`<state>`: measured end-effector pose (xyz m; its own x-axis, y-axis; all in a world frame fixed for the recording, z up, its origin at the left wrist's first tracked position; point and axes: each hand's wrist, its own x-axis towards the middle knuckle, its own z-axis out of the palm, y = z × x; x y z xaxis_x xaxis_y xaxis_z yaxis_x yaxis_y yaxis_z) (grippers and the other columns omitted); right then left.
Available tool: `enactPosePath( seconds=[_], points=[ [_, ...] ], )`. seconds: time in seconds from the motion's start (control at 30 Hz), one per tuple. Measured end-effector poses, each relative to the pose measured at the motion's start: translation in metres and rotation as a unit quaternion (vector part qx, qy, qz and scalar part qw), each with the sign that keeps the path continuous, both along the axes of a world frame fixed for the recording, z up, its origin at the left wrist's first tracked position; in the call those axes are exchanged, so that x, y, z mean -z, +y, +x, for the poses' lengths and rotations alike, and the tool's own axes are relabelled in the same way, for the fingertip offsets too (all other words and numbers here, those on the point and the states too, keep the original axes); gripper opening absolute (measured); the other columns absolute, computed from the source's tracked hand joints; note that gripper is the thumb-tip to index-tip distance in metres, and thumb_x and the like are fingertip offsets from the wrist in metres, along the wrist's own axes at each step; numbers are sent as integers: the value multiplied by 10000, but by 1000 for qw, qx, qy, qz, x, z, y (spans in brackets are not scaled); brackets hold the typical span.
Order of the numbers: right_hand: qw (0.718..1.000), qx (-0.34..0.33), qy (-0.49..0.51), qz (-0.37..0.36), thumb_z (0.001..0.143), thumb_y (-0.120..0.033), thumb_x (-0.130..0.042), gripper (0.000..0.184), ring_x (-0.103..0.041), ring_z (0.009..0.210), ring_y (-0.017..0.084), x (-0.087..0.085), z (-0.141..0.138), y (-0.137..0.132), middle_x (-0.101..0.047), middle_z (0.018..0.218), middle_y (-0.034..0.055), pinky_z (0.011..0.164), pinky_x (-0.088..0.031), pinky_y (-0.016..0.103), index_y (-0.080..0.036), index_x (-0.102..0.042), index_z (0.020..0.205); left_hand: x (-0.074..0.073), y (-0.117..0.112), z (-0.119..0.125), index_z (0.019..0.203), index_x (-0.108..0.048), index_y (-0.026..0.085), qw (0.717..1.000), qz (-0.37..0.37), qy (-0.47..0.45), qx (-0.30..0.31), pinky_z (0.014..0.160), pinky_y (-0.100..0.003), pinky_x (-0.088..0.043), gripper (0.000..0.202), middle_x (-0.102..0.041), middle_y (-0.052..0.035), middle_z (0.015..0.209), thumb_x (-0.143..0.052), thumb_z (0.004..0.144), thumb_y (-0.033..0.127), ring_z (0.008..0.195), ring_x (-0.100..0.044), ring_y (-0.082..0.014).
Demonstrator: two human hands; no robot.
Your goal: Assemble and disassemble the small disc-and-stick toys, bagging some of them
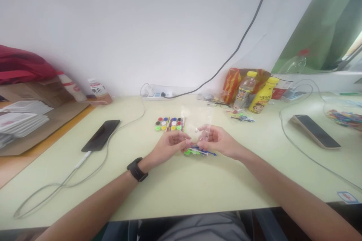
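My left hand point(174, 145), with a black watch point(137, 169) on its wrist, pinches one side of a clear plastic bag point(198, 116) above the middle of the table. The other side of the bag is between the fingers of my right hand point(216, 141). Just below my fingertips lie small plastic pieces point(195, 151), bright green, white and blue, some shaped like arrows. Behind my left hand stand several small paint pots point(164, 123) with coloured lids, and thin sticks lie among them. The bag is see-through, so its edges are hard to make out.
A black phone point(101, 135) on a white cable lies left, another phone point(316, 131) right. Bottles point(245, 88), glasses point(219, 104) and a small packet point(240, 116) are at the back right. A power strip point(160, 93) sits against the wall; white trays point(22, 120) are stacked far left.
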<state>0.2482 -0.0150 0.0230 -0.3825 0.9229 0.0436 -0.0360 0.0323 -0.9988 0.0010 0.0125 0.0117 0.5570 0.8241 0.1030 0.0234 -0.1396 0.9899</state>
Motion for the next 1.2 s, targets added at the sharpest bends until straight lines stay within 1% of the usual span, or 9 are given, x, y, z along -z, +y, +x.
enactPosePath(
  seconds=[0.23,0.37,0.47,0.53,0.63,0.73,0.83,1.1,1.2],
  points=[
    [1000,-2,-17,9,742,-391,-905,461,-690,636,170,-7,10,6,-689,697,-23,660,-565,318,-192,-693,1100,-11,3,-6,969,-750,128,1000,-9,-2,0,580,-250,-532,288,-742,-58,719,-825,855,382,570,-636,-126],
    [999,-49,-15,-15,730,-379,-917,458,-672,630,154,-12,12,3,-690,705,-14,639,-543,291,-176,-703,1081,-14,3,-7,1055,-725,129,1000,0,-15,6,661,-278,-556,323,-748,-67,757,-794,888,396,667,-676,-158],
    [997,-78,-18,-23,795,-435,-861,401,-643,623,138,-13,7,-2,-705,750,16,613,-522,278,-156,-716,1045,-13,4,-7,1049,-729,126,1000,8,-25,-5,701,-286,-558,307,-760,-87,810,-732,940,414,724,-690,-169],
    [997,-72,-22,-20,836,-467,-817,386,-623,620,130,-12,4,-4,-709,779,35,605,-510,274,-146,-722,1028,-11,5,-7,963,-735,126,999,6,-28,-14,702,-281,-550,272,-760,-89,809,-730,942,397,714,-684,-164],
    [1000,-16,-23,-3,820,-434,-834,372,-620,652,128,-12,4,-3,-705,807,33,640,-516,275,-154,-723,1039,-9,6,-9,845,-711,138,999,-6,-45,-19,716,-287,-543,226,-744,-70,756,-766,907,349,703,-685,-168],
    [999,25,-21,19,809,-383,-844,335,-636,719,130,-13,8,0,-695,839,24,709,-530,275,-167,-723,1035,-8,5,-10,893,-721,149,998,-15,-55,-21,730,-301,-545,200,-745,-63,777,-786,883,338,722,-693,-180],
    [999,7,-35,18,785,-346,-862,340,-649,760,133,-15,10,0,-694,845,19,742,-530,272,-169,-716,1035,-8,5,-9,1021,-752,159,998,-3,-43,-52,735,-301,-542,259,-763,-79,878,-752,917,396,749,-690,-179],
    [997,21,-55,58,822,-431,-828,385,-616,584,134,-14,13,2,-676,707,-4,587,-508,279,-175,-684,1071,-6,12,-9,859,-797,150,986,-3,-69,-150,702,-262,-504,291,-755,-86,833,-777,891,438,727,-641,-154],
    [996,-11,-55,75,830,-434,-825,410,-613,585,138,-15,16,2,-655,685,-16,573,-510,275,-182,-675,1117,-10,11,-9,797,-777,149,986,-18,-89,-141,681,-256,-494,284,-720,-63,762,-790,882,419,687,-610,-139]
  ],
)
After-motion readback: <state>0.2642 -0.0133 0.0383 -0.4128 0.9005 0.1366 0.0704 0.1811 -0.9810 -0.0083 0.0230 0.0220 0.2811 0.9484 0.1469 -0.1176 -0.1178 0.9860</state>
